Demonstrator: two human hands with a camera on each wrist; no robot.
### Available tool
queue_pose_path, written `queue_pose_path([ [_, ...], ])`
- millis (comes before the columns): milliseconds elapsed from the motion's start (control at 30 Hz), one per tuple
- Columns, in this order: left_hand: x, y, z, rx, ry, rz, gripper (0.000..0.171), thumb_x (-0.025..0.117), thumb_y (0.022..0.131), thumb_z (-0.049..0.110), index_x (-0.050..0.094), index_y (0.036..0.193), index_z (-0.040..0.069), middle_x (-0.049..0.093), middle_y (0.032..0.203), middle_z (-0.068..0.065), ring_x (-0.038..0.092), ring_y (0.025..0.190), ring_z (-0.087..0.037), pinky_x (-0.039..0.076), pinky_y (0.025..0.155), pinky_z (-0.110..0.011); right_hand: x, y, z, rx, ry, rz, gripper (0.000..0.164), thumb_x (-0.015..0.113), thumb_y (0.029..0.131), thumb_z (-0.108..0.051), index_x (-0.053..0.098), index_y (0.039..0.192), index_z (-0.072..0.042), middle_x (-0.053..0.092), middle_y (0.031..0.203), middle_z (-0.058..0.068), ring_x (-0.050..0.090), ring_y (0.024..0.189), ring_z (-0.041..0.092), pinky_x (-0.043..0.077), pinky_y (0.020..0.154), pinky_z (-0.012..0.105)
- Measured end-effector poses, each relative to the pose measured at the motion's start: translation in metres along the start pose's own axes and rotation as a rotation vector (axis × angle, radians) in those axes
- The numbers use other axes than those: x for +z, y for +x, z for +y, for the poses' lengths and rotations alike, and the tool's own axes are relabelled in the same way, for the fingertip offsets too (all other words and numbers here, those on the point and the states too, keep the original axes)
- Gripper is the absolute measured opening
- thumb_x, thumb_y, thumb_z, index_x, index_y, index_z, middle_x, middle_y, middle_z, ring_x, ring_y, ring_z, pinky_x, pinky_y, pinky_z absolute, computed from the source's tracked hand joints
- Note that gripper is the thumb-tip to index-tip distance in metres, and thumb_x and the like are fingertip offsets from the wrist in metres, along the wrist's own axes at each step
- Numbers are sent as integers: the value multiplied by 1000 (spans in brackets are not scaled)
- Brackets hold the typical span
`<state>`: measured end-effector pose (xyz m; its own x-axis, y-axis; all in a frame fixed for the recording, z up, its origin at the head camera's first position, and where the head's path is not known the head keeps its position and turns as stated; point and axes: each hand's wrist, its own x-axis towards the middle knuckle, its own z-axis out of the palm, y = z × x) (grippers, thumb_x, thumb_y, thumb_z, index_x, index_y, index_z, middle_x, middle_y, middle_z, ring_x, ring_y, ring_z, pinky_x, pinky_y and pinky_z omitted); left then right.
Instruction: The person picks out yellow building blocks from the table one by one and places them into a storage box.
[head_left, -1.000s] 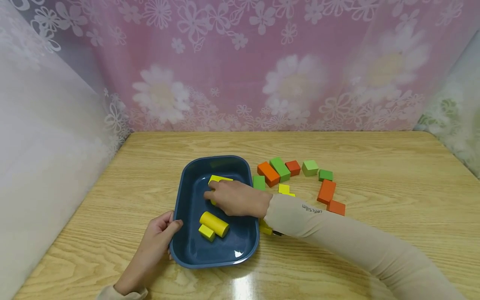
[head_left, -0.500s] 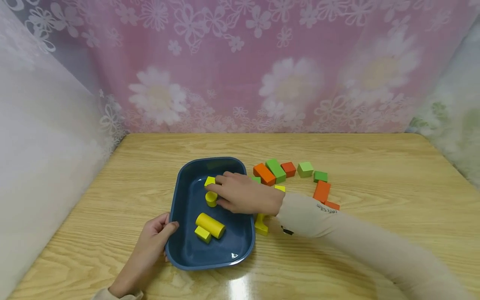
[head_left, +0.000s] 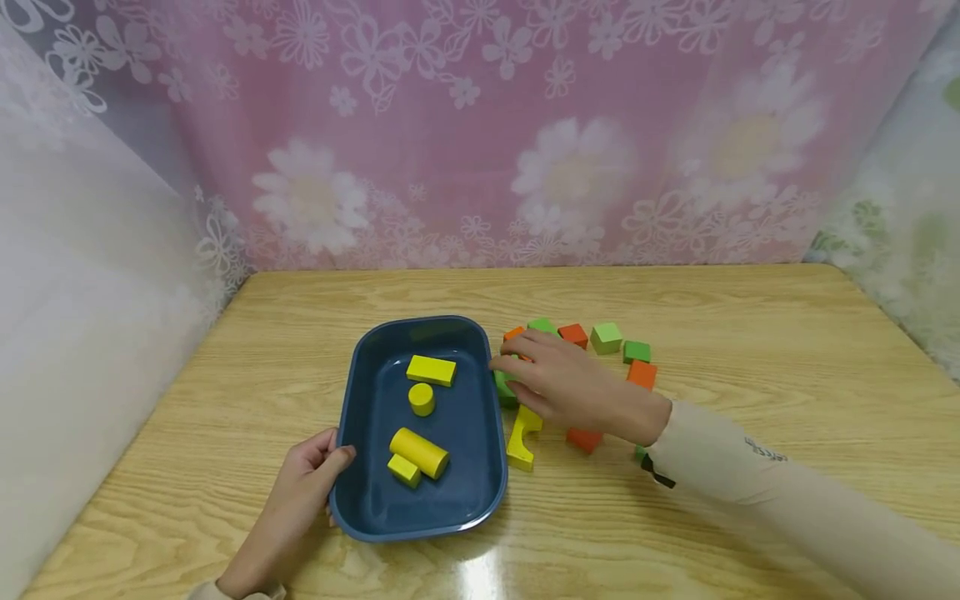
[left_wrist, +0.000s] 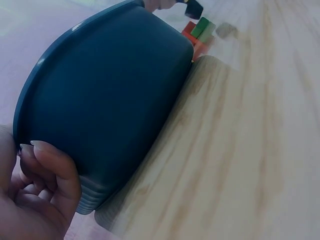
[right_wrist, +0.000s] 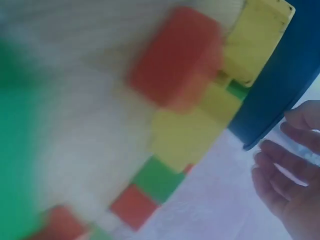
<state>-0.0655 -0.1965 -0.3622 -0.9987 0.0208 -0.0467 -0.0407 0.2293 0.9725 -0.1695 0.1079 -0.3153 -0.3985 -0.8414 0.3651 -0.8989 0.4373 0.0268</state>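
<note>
My left hand (head_left: 300, 479) grips the left side of a dark blue plastic tub (head_left: 457, 496), thumb over the rim and fingers curled underneath in the left wrist view. Inside lie a yellow rectangular block (head_left: 432, 370), a short yellow cylinder (head_left: 422, 400), a longer yellow cylinder (head_left: 423, 452) and a small yellow block (head_left: 404, 471). Just right of the tub, my right hand (head_left: 573, 383) hovers over loose blocks, fingers extended and holding nothing in the right wrist view. A yellow arch-shaped block (head_left: 522, 442) and a green block (head_left: 504, 388) are nearest it, the green one partly hidden.
Beyond the right hand, several loose blocks curve around, among them a red block (head_left: 573, 336), a light green cube (head_left: 606, 337), a dark green block (head_left: 637, 352) and an orange block (head_left: 641, 374). The wooden table (head_left: 787, 350) ends at a pink flowered curtain (head_left: 450, 192).
My right hand has let go of the yellow rectangular block in the tub and moved out to the right over the loose blocks. The left hand keeps its grip on the tub.
</note>
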Motion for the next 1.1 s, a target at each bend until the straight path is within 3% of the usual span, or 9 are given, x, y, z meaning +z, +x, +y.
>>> queue_pose_path([
  [133, 1, 1, -2, 23, -3, -3, 25, 43, 91, -2, 38, 68, -8, 42, 44, 4, 40, 31, -7, 35, 27, -20, -1, -21, 8, 39, 23, 3, 26, 65, 81, -10, 63, 106, -6, 61, 98, 8, 52, 87, 21, 52, 74, 36],
  [367, 0, 0, -2, 24, -23, -14, 26, 43, 91, -2, 38, 67, -5, 43, 44, 3, 40, 31, -8, 34, 28, -19, -5, -46, 13, 196, 62, -102, 33, 69, 79, -14, 62, 110, -6, 61, 104, 7, 55, 91, 21, 54, 76, 38],
  [533, -1, 0, -2, 10, -30, -17, 25, 44, 92, 0, 38, 68, -8, 44, 44, 5, 40, 31, -8, 35, 29, -16, -6, -55, 13, 282, 86, -171, 25, 66, 82, -17, 64, 104, -7, 62, 95, 5, 55, 76, 14, 55, 65, 31],
  [667, -1, 0, -1, 18, -25, -19, 26, 44, 92, 0, 37, 69, -10, 45, 44, 5, 41, 31, -8, 35, 29, -17, -5, -59, 12, 289, 106, -185, 25, 65, 83, -20, 64, 105, -8, 62, 93, 3, 54, 72, 9, 54, 61, 27],
  [900, 0, 0, 0, -4, -33, -7, 26, 44, 92, 1, 36, 69, -10, 44, 44, 3, 40, 30, -9, 35, 29, -16, -4, -60, 12, 280, 119, -207, 34, 67, 82, -26, 62, 109, -6, 63, 94, 3, 54, 73, 9, 54, 63, 29],
  [1100, 0, 0, -1, 5, -30, 4, 26, 44, 91, 0, 36, 68, -8, 42, 44, 3, 39, 31, -8, 33, 29, -16, -3, -61, 11, 256, 116, -210, 35, 69, 80, -23, 61, 111, -9, 61, 87, 1, 49, 64, 9, 49, 55, 26],
])
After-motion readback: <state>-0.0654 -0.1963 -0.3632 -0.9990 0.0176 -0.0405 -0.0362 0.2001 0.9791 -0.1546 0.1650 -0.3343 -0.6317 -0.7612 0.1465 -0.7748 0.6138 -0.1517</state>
